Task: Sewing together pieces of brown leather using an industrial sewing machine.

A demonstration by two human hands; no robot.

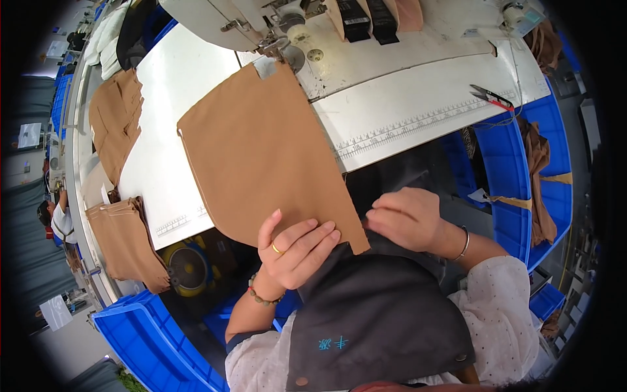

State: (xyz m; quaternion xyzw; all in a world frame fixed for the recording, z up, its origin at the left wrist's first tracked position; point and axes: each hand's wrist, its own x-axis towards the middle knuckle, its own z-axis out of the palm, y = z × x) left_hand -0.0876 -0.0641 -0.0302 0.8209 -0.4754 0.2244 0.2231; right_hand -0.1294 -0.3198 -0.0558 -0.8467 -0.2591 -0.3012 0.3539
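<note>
A large brown fabric piece point(251, 150) with a rounded left side lies on the white sewing table. Its top end reaches the presser foot of the sewing machine point(264, 26), and its lower end extends past the table's front edge. Spread over that lower end is my left hand point(294, 251), fingers stretched flat on the cloth and thumb apart. Beside the fabric's right edge, my right hand point(408, 219) is closed with its fingers curled and fingertips pinched. Whatever may be between those fingertips is too small to make out.
Brown fabric stacks point(117, 117) and folded pieces point(124, 238) lie along the table's left side. Thread snips point(493, 98) rest near the right front edge, by a printed ruler point(418, 124). Blue bins point(503, 189) holding brown cloth stand at right; another blue bin point(153, 340) sits lower left.
</note>
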